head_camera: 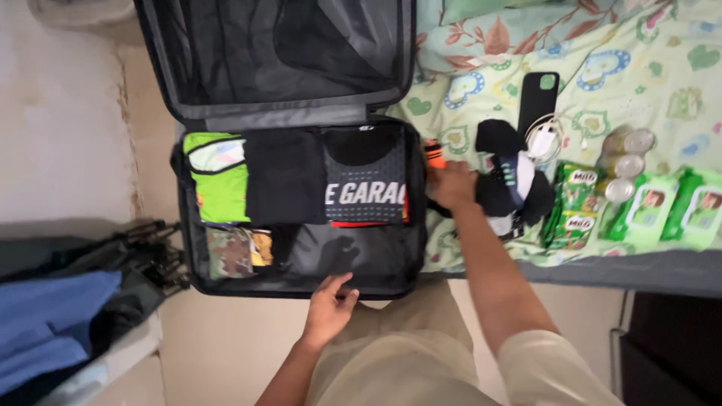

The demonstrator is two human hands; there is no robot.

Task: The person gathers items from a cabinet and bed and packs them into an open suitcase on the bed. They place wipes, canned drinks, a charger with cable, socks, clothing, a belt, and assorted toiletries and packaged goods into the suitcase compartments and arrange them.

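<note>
An open black suitcase (188, 248) lies at the bed's edge, its lid (278, 53) raised. Inside lie a folded lime-green garment (218, 177), a black one (286, 177), a dark printed shirt (365, 180) and a camouflage item (233, 252). My left hand (329, 307) rests on the suitcase's near rim, fingers apart. My right hand (451, 184) reaches onto the bed and closes on a dark sock with an orange band (434, 154), beside a pile of black and white socks (511, 184).
On the floral bedsheet (654, 83) lie a black phone (538, 94), a white coiled cable (543, 139), green drink sachets (575, 207), several tin cans (628, 162) and two green wipe packs (673, 207). A folded tripod (147, 256) and blue cloth (53, 316) sit left.
</note>
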